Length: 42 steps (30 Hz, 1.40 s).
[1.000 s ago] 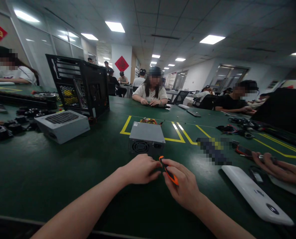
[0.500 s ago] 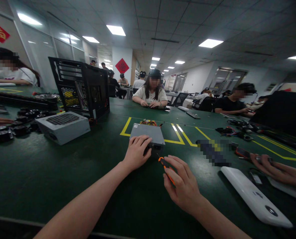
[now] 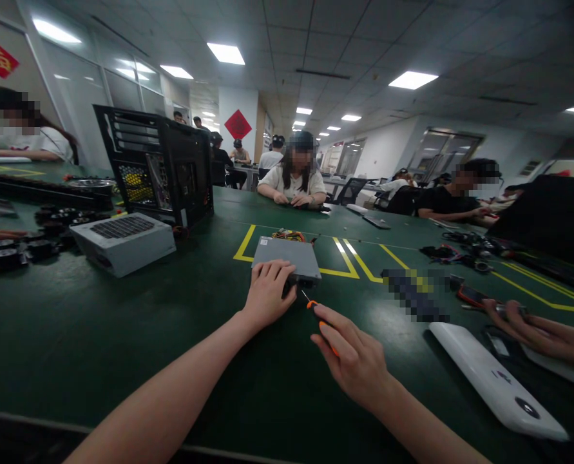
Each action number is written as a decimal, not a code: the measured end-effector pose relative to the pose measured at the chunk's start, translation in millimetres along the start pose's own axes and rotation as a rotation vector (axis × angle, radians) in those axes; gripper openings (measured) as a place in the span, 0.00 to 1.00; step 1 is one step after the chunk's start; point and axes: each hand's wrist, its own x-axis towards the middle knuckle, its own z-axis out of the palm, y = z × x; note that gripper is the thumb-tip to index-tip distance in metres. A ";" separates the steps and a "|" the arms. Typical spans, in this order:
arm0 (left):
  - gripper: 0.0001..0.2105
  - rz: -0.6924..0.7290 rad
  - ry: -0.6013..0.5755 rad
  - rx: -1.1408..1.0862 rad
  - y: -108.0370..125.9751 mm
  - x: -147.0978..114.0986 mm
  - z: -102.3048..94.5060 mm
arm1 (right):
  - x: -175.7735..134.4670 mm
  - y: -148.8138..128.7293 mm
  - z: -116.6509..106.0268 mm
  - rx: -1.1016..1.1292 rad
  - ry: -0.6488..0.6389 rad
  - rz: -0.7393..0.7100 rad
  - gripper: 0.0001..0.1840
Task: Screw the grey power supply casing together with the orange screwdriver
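Observation:
A grey computer power supply [image 3: 300, 258] lies on the green table, a bundle of coloured cables [image 3: 287, 236] at its far side. My left hand [image 3: 270, 289] grips its near left corner, fingers over the top and thumb down by the front face. In my right hand [image 3: 352, 348] is a screwdriver [image 3: 314, 308] with a black and orange handle, the fingers wrapped round it. Its thin shaft points up and left toward the front face of the power supply. Whether the tip touches anything there I cannot tell.
To the left stand a second power supply [image 3: 125, 241] and a black computer case [image 3: 158, 167]. Black fans [image 3: 38, 248] lie beyond. At right are a white elongated device [image 3: 499, 380] and another person's hand [image 3: 518, 322]. Someone sits across the table [image 3: 209, 335].
My right hand has shifted slightly, and the screwdriver's shaft now shows more clearly, its tip a little further left. My left hand stays on the power supply.

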 end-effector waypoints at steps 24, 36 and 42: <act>0.14 0.003 -0.002 0.010 -0.4 -0.5 -0.5 | -2.3 -0.7 -3.0 -0.062 0.053 -0.022 0.15; 0.14 0.000 0.009 0.012 -0.1 0.2 1.5 | -0.7 -7.4 -3.6 0.012 -0.051 -0.096 0.07; 0.13 0.002 0.007 0.023 0.4 0.3 0.4 | -1.9 -9.3 -3.6 0.091 -0.168 -0.130 0.10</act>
